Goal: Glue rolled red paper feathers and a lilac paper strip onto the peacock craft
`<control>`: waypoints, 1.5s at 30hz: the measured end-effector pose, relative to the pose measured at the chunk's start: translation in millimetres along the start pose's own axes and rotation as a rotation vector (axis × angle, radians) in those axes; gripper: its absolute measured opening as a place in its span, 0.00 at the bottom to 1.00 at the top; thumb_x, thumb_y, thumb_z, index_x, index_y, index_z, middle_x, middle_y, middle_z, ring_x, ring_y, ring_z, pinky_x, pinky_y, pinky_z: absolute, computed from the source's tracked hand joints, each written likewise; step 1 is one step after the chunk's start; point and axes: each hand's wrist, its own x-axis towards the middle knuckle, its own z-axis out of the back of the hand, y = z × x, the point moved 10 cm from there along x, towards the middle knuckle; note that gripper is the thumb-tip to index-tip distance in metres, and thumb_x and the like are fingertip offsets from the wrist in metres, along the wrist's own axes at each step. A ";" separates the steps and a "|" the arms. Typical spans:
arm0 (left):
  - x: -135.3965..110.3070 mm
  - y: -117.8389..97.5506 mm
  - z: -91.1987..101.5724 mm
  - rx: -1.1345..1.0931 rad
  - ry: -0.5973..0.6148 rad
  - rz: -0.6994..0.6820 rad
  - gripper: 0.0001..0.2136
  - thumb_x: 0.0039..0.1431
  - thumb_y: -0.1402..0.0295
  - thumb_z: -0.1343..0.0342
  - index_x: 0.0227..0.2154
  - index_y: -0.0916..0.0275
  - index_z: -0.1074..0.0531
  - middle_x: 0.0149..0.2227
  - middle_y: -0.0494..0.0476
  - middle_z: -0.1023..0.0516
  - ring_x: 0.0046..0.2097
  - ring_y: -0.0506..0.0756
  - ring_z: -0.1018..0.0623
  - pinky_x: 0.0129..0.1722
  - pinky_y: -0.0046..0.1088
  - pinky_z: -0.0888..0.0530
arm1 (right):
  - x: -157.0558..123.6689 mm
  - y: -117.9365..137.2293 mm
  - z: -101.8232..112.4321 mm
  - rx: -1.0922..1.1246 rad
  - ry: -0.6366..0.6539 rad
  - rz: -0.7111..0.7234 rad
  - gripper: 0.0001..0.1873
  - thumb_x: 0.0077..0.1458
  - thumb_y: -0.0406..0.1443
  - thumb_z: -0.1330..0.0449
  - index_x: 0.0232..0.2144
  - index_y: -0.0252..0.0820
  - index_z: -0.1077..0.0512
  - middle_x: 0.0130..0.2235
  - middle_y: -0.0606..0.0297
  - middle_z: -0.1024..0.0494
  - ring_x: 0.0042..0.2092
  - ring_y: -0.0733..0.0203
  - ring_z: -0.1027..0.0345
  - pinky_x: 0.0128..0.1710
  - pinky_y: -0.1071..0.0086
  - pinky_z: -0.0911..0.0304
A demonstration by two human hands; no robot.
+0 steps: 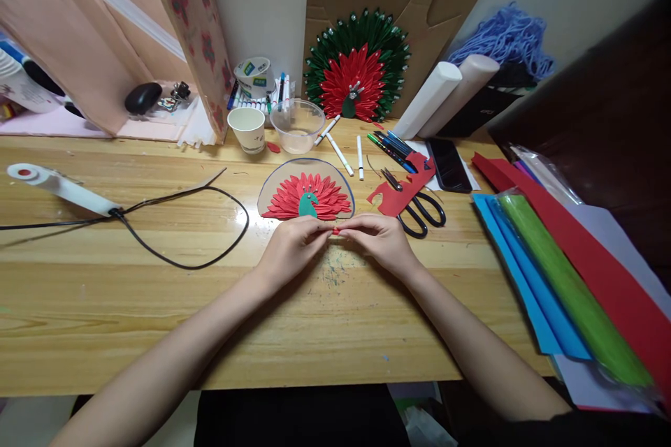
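A small red piece (336,230), perhaps foam or paper, is pinched between the fingertips of my left hand (294,246) and my right hand (381,243). Both hands are closed on it, so most of it is hidden. Just beyond them lies a half-round cardboard piece (277,185) with a dark rim, bearing a fan of red petals (330,194) and a green peacock body (308,204). Right of my right hand, a red sheet with cut-outs (394,200) lies partly over black-handled scissors (439,211).
A glue gun (68,192) with a looped black cord lies at left. A paper cup (246,130), a clear bowl (298,127) and loose markers (340,155) stand or lie behind. A larger green-and-red peacock (357,70) leans on cardboard. Phone (449,165) and coloured sheets (566,279) are at right.
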 end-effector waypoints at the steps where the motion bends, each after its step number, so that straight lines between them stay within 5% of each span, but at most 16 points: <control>1: 0.0 -0.1 -0.3 0.016 0.001 -0.004 0.09 0.57 0.72 0.49 0.38 0.60 0.25 0.36 0.57 0.21 0.36 0.52 0.23 0.37 0.28 0.28 | -0.3 4.9 -0.1 -0.051 0.006 0.046 0.05 0.48 0.33 0.37 0.30 0.43 0.22 0.33 0.62 0.20 0.35 0.60 0.26 0.38 0.66 0.31; 10: 0.8 -4.1 -1.6 0.146 -0.017 -0.081 0.07 0.57 0.71 0.49 0.35 0.63 0.27 0.33 0.57 0.22 0.34 0.52 0.24 0.36 0.27 0.29 | -5.0 25.1 -9.4 -0.390 0.041 0.322 0.06 0.56 0.32 0.44 0.33 0.42 0.27 0.34 0.61 0.22 0.37 0.60 0.29 0.39 0.66 0.34; 33: 0.6 11.1 -2.6 0.079 0.023 0.098 0.06 0.55 0.71 0.46 0.31 0.63 0.24 0.32 0.57 0.20 0.34 0.53 0.23 0.35 0.27 0.30 | -3.1 14.9 -12.0 -0.413 0.049 0.234 0.03 0.55 0.32 0.42 0.29 0.41 0.30 0.31 0.64 0.24 0.33 0.62 0.31 0.34 0.69 0.37; 45: 0.1 24.3 -9.4 -0.189 0.025 0.187 0.09 0.53 0.65 0.44 0.35 0.63 0.24 0.36 0.59 0.20 0.38 0.54 0.22 0.40 0.30 0.27 | -5.5 26.1 -10.2 -0.330 0.070 0.297 0.03 0.55 0.33 0.43 0.31 0.42 0.28 0.33 0.63 0.24 0.36 0.62 0.30 0.37 0.68 0.37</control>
